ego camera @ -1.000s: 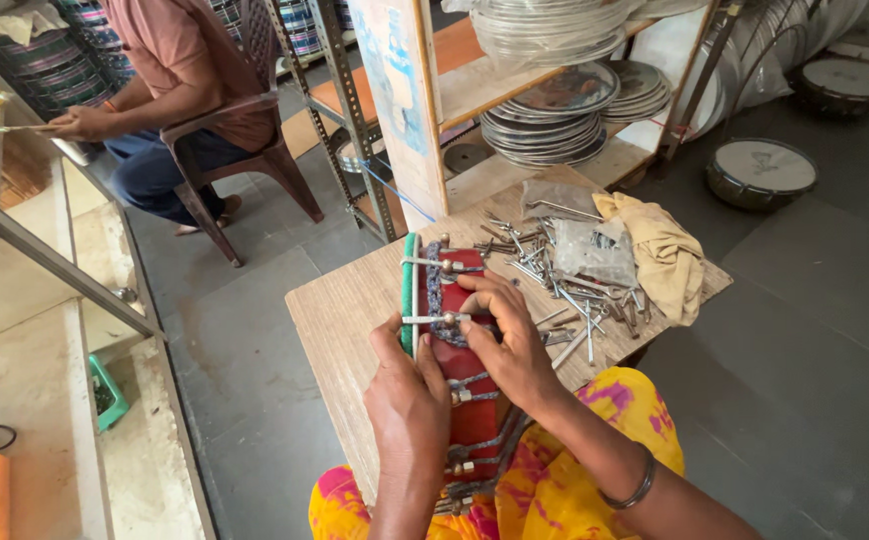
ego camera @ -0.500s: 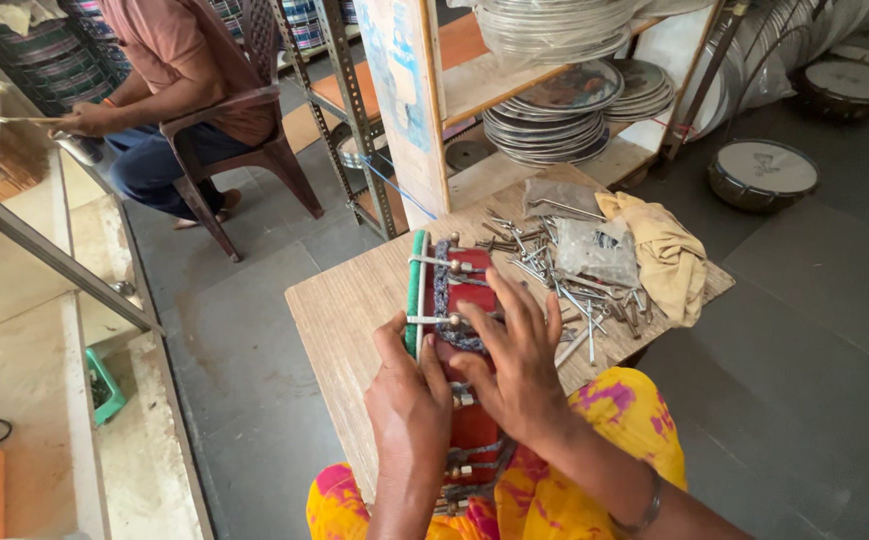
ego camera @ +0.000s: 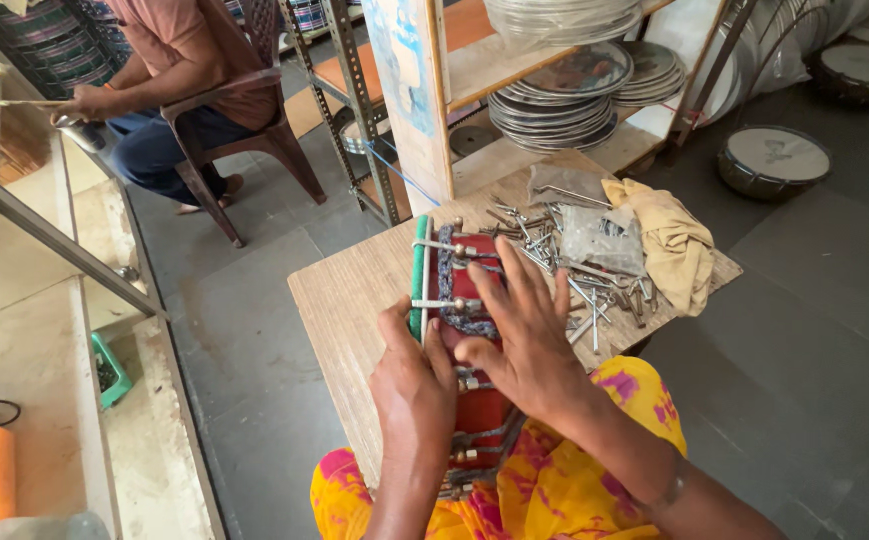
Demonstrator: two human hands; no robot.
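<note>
the red drum [ego camera: 475,400] lies on its side across my lap and the near edge of the wooden board [ego camera: 355,300], far end pointing away from me. it is a red shell with a green hoop [ego camera: 418,275] at the far end, grey cord lacing and metal tuning rods with nuts along its length. i judge it rigid and fairly heavy, liable to roll, with snaggy hardware; best held by the shell between the rods. my left hand [ego camera: 413,385] grips its left side, thumb up beside the hoop, fingers curled on the shell. my right hand [ego camera: 525,335] rests on top, fingers spread apart. just beyond lie loose metal rods [ego camera: 555,245], a clear plastic bag [ego camera: 603,238] and a yellow cloth [ego camera: 670,235].
</note>
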